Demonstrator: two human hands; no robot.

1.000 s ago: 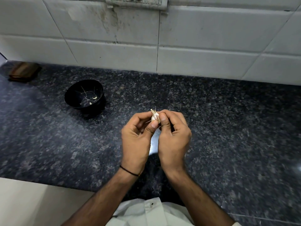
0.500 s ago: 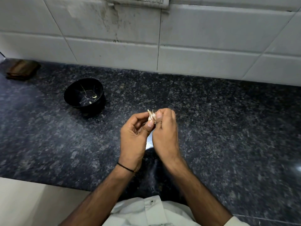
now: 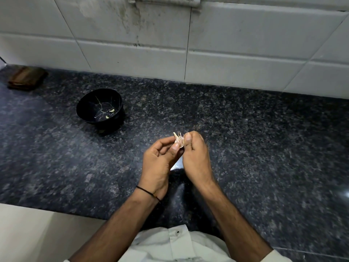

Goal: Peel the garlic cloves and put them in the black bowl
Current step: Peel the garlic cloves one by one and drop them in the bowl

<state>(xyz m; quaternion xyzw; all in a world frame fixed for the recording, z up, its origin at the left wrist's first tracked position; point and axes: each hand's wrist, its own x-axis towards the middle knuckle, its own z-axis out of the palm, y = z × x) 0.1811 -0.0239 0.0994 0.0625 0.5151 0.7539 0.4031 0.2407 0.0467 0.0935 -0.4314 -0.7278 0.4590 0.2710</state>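
A small piece of garlic [image 3: 179,139] with dry papery skin sticking up is pinched between both hands above the middle of the dark granite counter. My left hand [image 3: 158,163] holds it from the left with thumb and fingertips. My right hand [image 3: 196,157] grips it from the right, its thumb pressed on the skin. The black bowl [image 3: 85,108] stands on the counter to the far left of my hands. Two pale peeled cloves [image 3: 111,110] and thin skin threads lie in its bottom.
A brown flat object [image 3: 26,77] lies at the far left by the white tiled wall [image 3: 226,53]. The counter's front edge [image 3: 47,207] runs below my left forearm. A switch plate [image 3: 164,0] is on the wall at the top.
Both hands have stayed together on the garlic and shifted very slightly left; the right hand has rolled over so more of its back shows. The bowl has not moved.
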